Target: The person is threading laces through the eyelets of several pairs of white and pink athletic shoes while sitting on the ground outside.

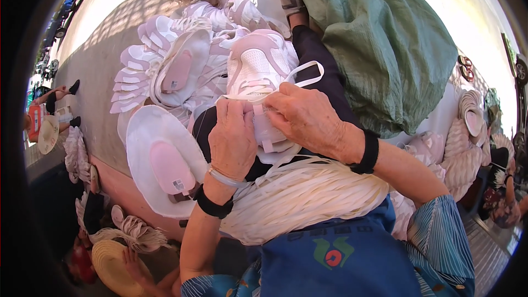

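Pale pink-white shoe upper (258, 69) on lap (toe away), lace apparently threaded.

Both hands' fingertips and the shoe upper's (258, 71) near end are hidden.

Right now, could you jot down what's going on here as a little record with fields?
setting: outdoors, sunlit pavement
left hand: grips the near end of a pink-and-white shoe upper on the lap
right hand: pinches the same shoe upper, beside a white lace looping from it
lap: bundle of white laces
to the left: pile of shoe uppers
to the right: green sack
wrists: black bands
others: people sit at the left edge with similar pieces
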Demonstrator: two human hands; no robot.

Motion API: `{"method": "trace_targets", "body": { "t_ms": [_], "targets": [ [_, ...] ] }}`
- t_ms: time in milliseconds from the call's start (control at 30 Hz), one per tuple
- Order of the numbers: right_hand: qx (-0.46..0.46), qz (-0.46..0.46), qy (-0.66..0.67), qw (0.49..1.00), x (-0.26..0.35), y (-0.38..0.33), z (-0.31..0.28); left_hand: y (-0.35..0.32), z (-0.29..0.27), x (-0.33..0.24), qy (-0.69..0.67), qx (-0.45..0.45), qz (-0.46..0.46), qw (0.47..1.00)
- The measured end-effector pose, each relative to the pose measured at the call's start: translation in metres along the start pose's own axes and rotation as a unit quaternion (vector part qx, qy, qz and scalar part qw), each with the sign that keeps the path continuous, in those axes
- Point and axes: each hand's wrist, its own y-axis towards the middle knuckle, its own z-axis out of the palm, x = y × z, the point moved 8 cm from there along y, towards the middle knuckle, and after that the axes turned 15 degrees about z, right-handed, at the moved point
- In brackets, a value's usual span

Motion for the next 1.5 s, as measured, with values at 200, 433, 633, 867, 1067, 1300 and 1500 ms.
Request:
{"method": "trace_targets", "body": {
  "t_ms": [200,433,633,867,1067,1300,1500],
  "targets": [
    [-0.006,-0.008,-0.075,0.997,0.012,0.001,0.008,-0.003,-0.002,0.016,-0.101,-0.030,-0.023,0.994],
    [-0.007,-0.084,-0.127,0.988,0.023,-0.002,0.010,0.000,-0.006,0.012,-0.081,-0.040,-0.033,0.995],
    [-0.008,-0.078,0.010,0.997,0.019,-0.012,-0.039,0.000,-0.021,-0.038,0.074,-0.038,0.111,0.990],
    [0.070,0.044,0.161,0.983,-0.009,-0.015,-0.063,0.001,-0.005,-0.061,-0.027,0.003,0.138,0.990],
    [0.060,0.191,0.384,0.901,-0.040,-0.005,-0.100,0.011,-0.005,-0.153,-0.342,0.004,0.215,0.915],
    [0.072,0.156,0.397,0.901,-0.018,-0.003,-0.106,0.005,0.001,-0.233,-0.517,0.068,0.304,0.797],
    [0.151,0.147,0.280,0.937,-0.008,-0.006,-0.063,-0.013,-0.003,-0.150,-0.382,0.037,0.179,0.906]
  ]
}}
